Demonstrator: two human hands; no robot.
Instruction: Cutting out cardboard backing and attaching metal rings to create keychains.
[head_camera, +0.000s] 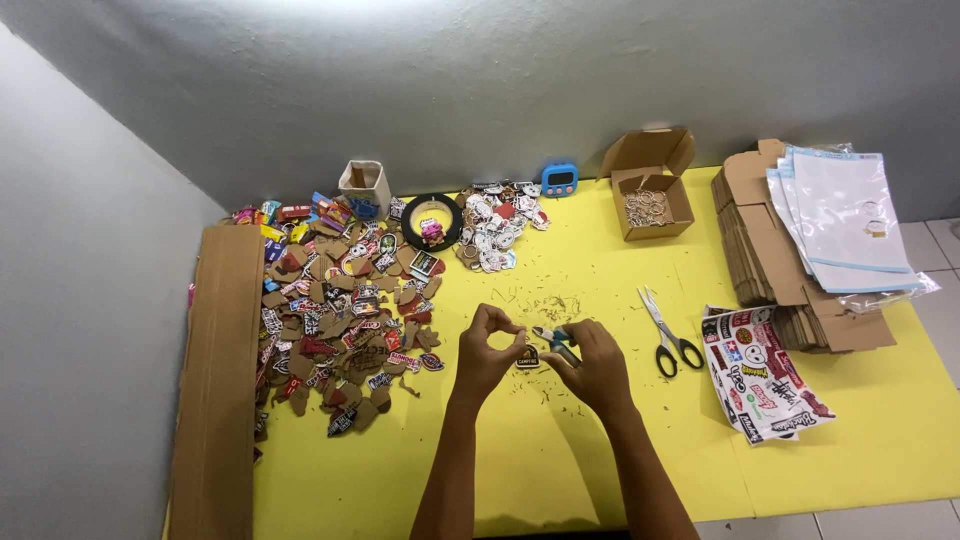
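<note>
Hands: left hand (487, 345) pinching badge (527, 357), right hand (597, 362) gripping pliers (556, 340).

Bright light comes from above your table (560, 470); your arms drop soft shadows on it. Far things look tiny.

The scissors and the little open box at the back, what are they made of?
The scissors look like metal blades, pale and shiny, with black handles that are probably plastic, smooth and dark. The little open box looks like plain brown cardboard: dull, matte, with folded flaps standing up. Both lie on the yellow table.
</note>
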